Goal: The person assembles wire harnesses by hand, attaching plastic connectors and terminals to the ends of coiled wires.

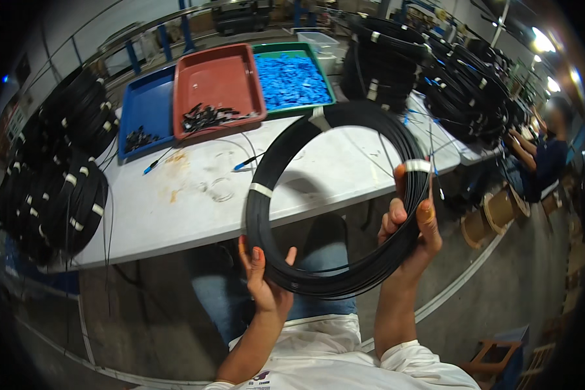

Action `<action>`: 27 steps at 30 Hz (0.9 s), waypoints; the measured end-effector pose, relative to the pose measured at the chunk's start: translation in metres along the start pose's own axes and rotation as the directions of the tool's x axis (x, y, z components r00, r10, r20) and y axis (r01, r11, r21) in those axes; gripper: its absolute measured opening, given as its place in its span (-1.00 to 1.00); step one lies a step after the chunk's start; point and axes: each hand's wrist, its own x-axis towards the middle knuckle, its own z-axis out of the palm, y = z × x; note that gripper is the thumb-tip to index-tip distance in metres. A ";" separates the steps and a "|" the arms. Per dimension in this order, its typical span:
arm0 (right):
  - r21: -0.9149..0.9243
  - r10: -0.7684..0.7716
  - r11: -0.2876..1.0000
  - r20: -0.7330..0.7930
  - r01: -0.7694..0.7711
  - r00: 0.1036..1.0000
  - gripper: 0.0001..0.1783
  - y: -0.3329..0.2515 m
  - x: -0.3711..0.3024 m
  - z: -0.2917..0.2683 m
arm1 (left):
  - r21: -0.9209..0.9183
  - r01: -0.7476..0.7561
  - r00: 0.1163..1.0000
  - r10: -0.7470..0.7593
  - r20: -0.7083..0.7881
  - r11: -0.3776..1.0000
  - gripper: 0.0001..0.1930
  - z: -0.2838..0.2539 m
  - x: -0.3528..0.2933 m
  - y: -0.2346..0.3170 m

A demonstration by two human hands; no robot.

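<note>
Both my hands hold up a large coil of black cable [261, 218], tilted over the near edge of the white table. Pale tape bands bind the coil at its top, left and right. My left hand [266, 286] grips its lower left side, thumb on the front. At the lower right, my right hand [417, 227] wraps round the strands just below the right band, with fingers through the ring. Two cable ends with blue connectors [244, 165] lie on the tabletop behind the coil.
Blue [146, 104], red [218, 75] and green [328, 78] trays stand at the back, holding small black parts and blue pieces. Cable coils are stacked at left [52, 201] and right [383, 65]. Another person [549, 156] sits far right, near wooden spools [494, 218].
</note>
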 end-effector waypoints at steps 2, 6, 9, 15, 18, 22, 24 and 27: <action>0.147 0.030 0.989 -0.152 -0.007 0.988 -0.11 0.004 -0.012 -0.031 | 0.056 0.007 1.000 -0.007 0.002 0.998 -0.36 0.007 0.002 0.005; 0.255 0.066 0.967 -0.266 0.005 0.962 -0.18 0.007 -0.044 -0.081 | 0.232 -0.058 0.998 0.047 0.052 0.971 -0.23 0.025 0.003 0.011; 0.207 0.123 0.976 -0.302 -0.061 0.945 -0.25 0.005 -0.059 -0.101 | 0.335 -0.073 0.995 0.045 0.092 0.939 -0.23 0.023 0.006 0.015; 0.261 0.237 0.954 -0.351 -0.148 0.906 -0.43 0.012 -0.079 -0.115 | 0.661 -0.115 0.993 0.081 0.082 0.741 -0.02 0.036 0.004 0.015; 0.166 0.214 0.973 -0.385 -0.161 0.898 -0.47 0.015 -0.075 -0.128 | 0.689 -0.049 0.999 0.038 0.031 0.723 0.04 0.042 0.009 0.021; 0.181 0.460 0.888 -0.376 -0.423 0.804 -0.47 0.006 -0.046 -0.156 | 0.680 0.029 1.000 -0.028 -0.012 0.733 0.08 0.046 0.025 0.037; 0.016 0.397 0.904 -0.404 -0.428 0.824 -0.53 0.014 -0.028 -0.162 | 0.717 0.012 0.999 -0.033 0.016 0.697 0.10 0.051 0.032 0.043; -0.143 0.424 0.845 -0.409 -0.516 0.808 -0.42 0.015 -0.002 -0.148 | 0.816 -0.102 0.991 -0.009 0.130 0.569 0.13 0.056 0.041 0.051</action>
